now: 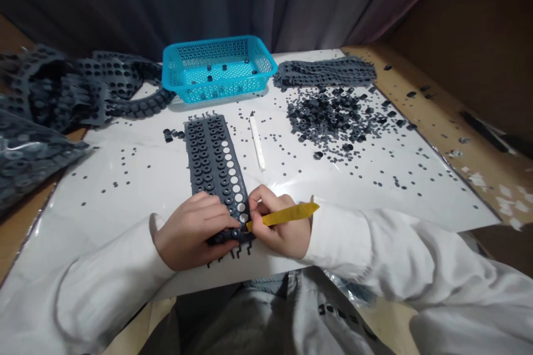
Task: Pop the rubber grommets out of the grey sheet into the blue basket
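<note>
Watching one dark grey perforated rubber strip (208, 161) on a white plastic sheet (416, 199), and here's the action at its near end! The left hand (194, 233) has its grip closed over the strip, fingers curled across the corner. The right hand (277, 227) grips one flat yellow spatula (287, 214), its tip right at the strip's edge. Along the strip's right side, about ten holes show white! Just right of the strip lies one white stick (257, 141). Just left of it, a small cluster of loose rubber pieces (169, 135), three or four at a guess. Beyond the strip sits one blue plastic basket (219, 69) with a handful of dark pieces inside. Farther beyond and to the right, a heap of loose pieces (333, 116), far too many to count, with one stack of strips (325, 72) behind it. Well left of the strip, a tangled pile of strips (83, 86) and one plastic bag of strips (25, 155)!
</note>
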The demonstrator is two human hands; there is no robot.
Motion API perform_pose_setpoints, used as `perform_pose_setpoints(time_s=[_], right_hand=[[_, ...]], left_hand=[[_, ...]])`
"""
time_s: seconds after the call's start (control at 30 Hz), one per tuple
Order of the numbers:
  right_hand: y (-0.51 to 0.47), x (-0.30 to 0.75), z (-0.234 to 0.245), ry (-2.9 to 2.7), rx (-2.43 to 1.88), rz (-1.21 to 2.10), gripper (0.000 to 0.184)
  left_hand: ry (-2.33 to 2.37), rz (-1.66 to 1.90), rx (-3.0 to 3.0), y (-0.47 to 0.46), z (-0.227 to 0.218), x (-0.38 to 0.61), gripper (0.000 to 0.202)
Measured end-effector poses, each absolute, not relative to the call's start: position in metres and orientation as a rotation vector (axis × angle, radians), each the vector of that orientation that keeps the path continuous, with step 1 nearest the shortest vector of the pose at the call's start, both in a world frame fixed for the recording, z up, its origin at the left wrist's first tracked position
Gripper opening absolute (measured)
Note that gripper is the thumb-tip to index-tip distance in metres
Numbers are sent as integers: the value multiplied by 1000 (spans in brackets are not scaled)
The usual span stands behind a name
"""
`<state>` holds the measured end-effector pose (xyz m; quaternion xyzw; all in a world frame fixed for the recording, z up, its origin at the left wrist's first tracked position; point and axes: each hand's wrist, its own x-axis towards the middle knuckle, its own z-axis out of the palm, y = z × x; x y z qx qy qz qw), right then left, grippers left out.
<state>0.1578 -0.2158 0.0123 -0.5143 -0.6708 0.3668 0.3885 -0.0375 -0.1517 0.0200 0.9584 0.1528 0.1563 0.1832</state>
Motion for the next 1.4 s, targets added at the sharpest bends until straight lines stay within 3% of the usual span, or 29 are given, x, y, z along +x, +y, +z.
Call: perform_pose_setpoints(time_s=[0.3, 0.5, 0.97, 1.1, 1.27, 1.4], right_hand=[[-216, 157, 14, -1726, -1339, 901, 17], [-216, 158, 14, -1708, -1354, 908, 17], [-215, 158, 16, -1705, -1406, 932, 16], [-214, 159, 17, -1681, -1346, 969, 17], [-210, 163, 14, -1499, -1187, 1302, 11], [-204, 164, 11, -1134, -1149, 1529, 22]], left_hand=[[354, 209, 3205, -173, 27, -30, 27], [337, 285, 3193, -177, 22, -32, 34], [884, 542, 2313, -163, 19, -48, 11], [1075, 585, 2112, -158, 20, -50, 13], [1165, 563, 1762, -153, 24, -50, 18], [1125, 580, 1372, -147, 26, -55, 25]])
